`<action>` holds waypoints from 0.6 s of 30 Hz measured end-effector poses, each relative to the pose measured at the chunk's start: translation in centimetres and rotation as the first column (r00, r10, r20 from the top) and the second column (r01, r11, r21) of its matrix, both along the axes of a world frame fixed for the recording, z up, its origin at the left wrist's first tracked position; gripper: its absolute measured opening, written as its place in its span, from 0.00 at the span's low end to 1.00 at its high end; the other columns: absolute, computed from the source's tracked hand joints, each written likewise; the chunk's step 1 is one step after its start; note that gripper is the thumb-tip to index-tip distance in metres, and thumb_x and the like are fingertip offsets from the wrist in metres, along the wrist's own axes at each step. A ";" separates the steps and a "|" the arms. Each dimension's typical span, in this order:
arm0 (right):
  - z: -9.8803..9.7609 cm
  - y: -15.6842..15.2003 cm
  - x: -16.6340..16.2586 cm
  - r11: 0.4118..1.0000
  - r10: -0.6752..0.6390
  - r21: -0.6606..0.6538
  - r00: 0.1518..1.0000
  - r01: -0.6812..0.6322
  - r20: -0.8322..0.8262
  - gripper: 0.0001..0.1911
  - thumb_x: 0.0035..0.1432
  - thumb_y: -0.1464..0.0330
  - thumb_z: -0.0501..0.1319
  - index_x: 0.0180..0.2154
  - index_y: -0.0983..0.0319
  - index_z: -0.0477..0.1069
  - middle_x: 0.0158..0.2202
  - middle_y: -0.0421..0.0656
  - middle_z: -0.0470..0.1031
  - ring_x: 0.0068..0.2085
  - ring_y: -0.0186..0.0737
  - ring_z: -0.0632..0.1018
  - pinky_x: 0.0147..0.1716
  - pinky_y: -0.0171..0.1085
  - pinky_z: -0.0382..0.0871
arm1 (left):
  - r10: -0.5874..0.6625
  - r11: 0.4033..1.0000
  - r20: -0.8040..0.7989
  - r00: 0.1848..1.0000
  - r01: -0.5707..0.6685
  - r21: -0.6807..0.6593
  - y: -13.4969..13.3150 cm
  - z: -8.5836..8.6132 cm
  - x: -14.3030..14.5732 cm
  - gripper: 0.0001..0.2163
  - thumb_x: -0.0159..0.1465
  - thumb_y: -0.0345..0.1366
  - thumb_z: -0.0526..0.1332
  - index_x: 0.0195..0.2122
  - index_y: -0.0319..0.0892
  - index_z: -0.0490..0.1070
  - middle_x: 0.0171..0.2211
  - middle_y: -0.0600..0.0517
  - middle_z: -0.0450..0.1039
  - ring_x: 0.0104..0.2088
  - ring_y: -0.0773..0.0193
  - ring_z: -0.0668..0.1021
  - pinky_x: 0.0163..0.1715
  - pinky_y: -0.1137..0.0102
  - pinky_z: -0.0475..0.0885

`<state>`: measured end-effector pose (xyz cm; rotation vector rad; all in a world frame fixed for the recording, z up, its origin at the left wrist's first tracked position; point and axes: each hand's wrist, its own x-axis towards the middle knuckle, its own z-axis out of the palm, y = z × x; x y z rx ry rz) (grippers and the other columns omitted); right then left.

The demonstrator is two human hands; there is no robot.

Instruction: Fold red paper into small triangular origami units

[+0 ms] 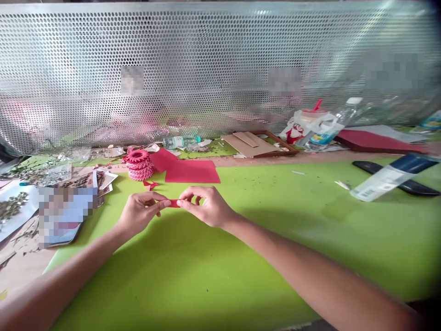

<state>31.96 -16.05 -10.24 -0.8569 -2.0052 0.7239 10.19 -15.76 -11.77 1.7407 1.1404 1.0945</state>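
Observation:
A small folded strip of red paper [174, 203] is stretched between my two hands above the green mat [179, 266]. My left hand [141, 212] pinches its left end between thumb and fingers. At the other end, my right hand [206, 207] grips it the same way. Just beyond my hands lie red paper sheets [193, 171]. Left of them stands a stack of red and pink folded-paper rings [139, 164], with a few small folded red pieces [150, 185] in front.
A phone [69, 220] lies at the left near photos and dried plant bits. Along the perforated metal panel [206, 69] are a small bottle [181, 141], cardboard [244, 144], a bagged cup [303, 122] and a plastic bottle [336, 124]. A clear-and-blue package [386, 179] rests over a black object [420, 187] at right.

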 end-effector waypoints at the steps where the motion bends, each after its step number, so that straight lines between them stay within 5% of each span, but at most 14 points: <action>1: -0.1 0.0 0.0 1.000 0.005 0.017 1.000 -0.005 0.002 0.07 0.60 0.66 0.63 0.33 0.63 0.76 0.29 0.42 0.79 0.30 0.35 0.77 0.22 0.30 0.66 | 0.008 1.000 -0.009 1.000 -0.008 0.002 -0.1 0.0 0.0 0.11 0.56 0.43 0.69 0.30 0.39 0.82 0.21 0.50 0.77 0.19 0.68 0.73 0.18 0.76 0.66; 8: 0.2 -0.3 0.0 0.997 -0.003 0.075 1.000 0.004 -0.014 0.08 0.62 0.68 0.61 0.32 0.63 0.75 0.29 0.42 0.79 0.28 0.34 0.76 0.23 0.31 0.67 | -0.018 0.999 0.004 1.000 0.018 0.046 -0.5 0.3 0.3 0.12 0.56 0.45 0.69 0.29 0.40 0.82 0.21 0.50 0.78 0.18 0.68 0.74 0.18 0.76 0.68; 16: -0.2 0.0 0.0 0.988 0.017 0.153 1.000 -0.019 0.016 0.07 0.62 0.69 0.60 0.32 0.63 0.75 0.28 0.41 0.79 0.26 0.33 0.75 0.25 0.32 0.68 | 0.000 0.984 -0.183 0.983 0.033 0.176 -0.8 0.5 0.2 0.15 0.59 0.46 0.67 0.41 0.41 0.80 0.34 0.49 0.82 0.20 0.70 0.75 0.22 0.75 0.71; 18: -0.4 0.1 0.0 0.985 0.030 0.169 0.999 -0.037 0.045 0.07 0.63 0.69 0.60 0.32 0.62 0.75 0.28 0.41 0.79 0.26 0.33 0.75 0.25 0.33 0.67 | 0.006 0.982 -0.195 0.981 0.031 0.186 -1.0 0.5 0.5 0.13 0.60 0.45 0.65 0.38 0.42 0.80 0.31 0.50 0.81 0.20 0.70 0.75 0.21 0.76 0.70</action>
